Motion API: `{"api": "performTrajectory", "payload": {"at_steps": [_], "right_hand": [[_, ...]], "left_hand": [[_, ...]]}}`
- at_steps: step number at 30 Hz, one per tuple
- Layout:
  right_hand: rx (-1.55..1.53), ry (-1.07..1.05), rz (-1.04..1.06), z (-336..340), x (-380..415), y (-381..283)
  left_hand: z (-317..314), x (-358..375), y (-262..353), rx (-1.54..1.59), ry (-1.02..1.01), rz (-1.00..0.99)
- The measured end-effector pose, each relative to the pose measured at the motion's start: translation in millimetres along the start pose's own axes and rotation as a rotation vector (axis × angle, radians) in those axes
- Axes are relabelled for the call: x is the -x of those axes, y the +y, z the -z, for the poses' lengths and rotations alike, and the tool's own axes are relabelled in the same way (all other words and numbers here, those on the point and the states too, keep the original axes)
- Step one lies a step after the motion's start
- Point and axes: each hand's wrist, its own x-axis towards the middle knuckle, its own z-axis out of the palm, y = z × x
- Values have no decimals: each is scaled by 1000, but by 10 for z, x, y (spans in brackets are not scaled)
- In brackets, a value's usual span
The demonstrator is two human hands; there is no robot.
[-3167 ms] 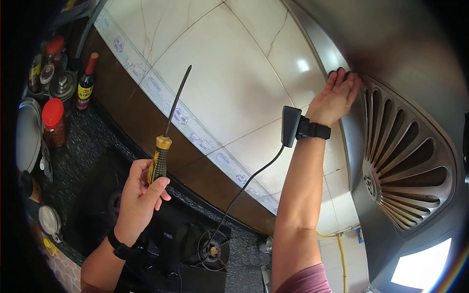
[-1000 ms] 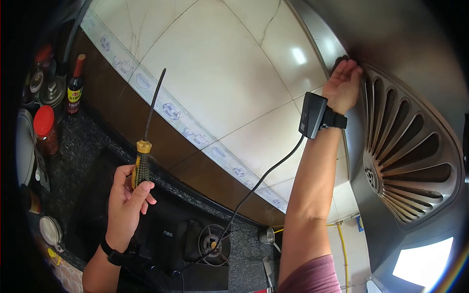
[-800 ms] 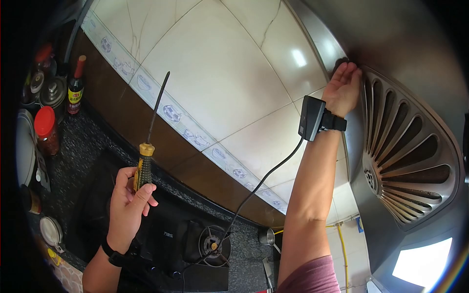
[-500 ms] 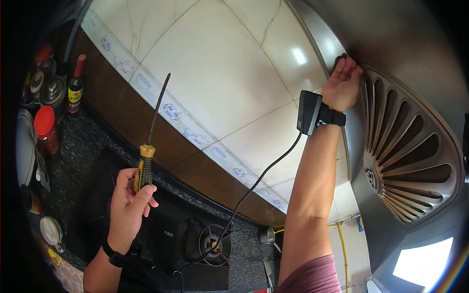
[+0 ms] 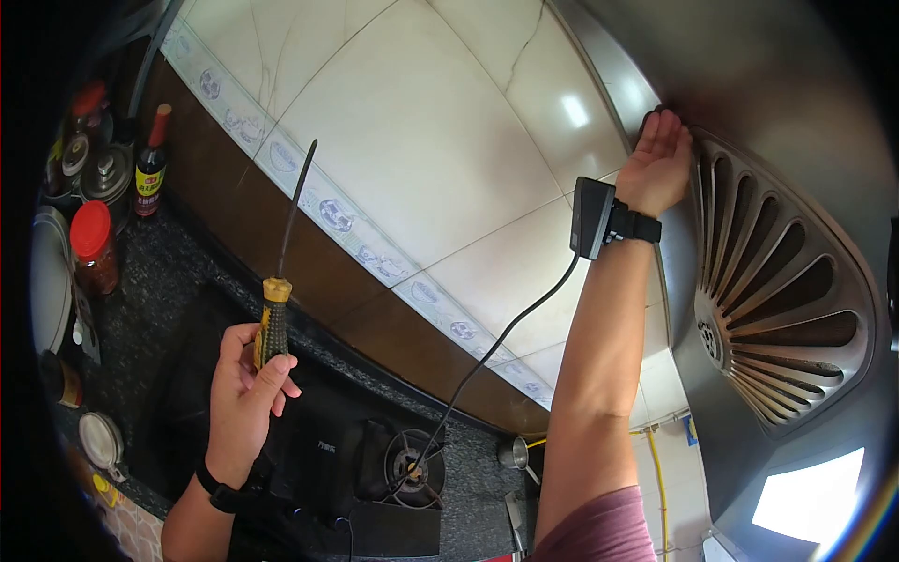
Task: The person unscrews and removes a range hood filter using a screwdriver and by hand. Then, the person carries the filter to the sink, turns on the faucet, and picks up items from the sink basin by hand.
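My left hand (image 5: 245, 393) is closed round the yellow and black handle of a screwdriver (image 5: 272, 323), whose long thin shaft points up in front of the tiled wall. My right hand (image 5: 658, 164) is raised to the underside of the steel range hood (image 5: 768, 75), palm toward me, fingers together and bent. A small dark piece shows behind its fingertips; what it is stays hidden. Beside this hand is the slotted fan-shaped grille (image 5: 719, 300) of the hood. A black device (image 5: 592, 218) with a cable is strapped to my right wrist.
Below lies a black gas stove (image 5: 323, 468) with a burner (image 5: 412, 466), the cable passing across it. At left on the dark counter stand a sauce bottle (image 5: 150, 164), a red-lidded jar (image 5: 94, 248) and a lidded pot (image 5: 108, 178). A small metal cup (image 5: 512, 452) sits near the wall.
The view has shifted slightly. The screwdriver tip has moved a little to the left with my left hand. My right hand stays at the same spot on the hood.
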Motion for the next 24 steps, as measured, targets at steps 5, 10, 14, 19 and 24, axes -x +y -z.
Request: {"api": "performTrajectory", "payload": {"at_steps": [5,10,14,19,24], "right_hand": [[-7,-138,-9,107,-26,0],[4,-165,-58,166,-75,-30],[-20,-142,-86,164,-71,-21],[46,-151,-33,151,-46,4],[226,-76,105,-13,44,53]], "left_hand": [[-3,11,34,0,-39,-6],[-103,8,98,9,-87,-41],[-105,17,79,-4,-107,-31],[-69,10,25,-2,-79,-2],[-24,12,46,-13,-68,7]]}}
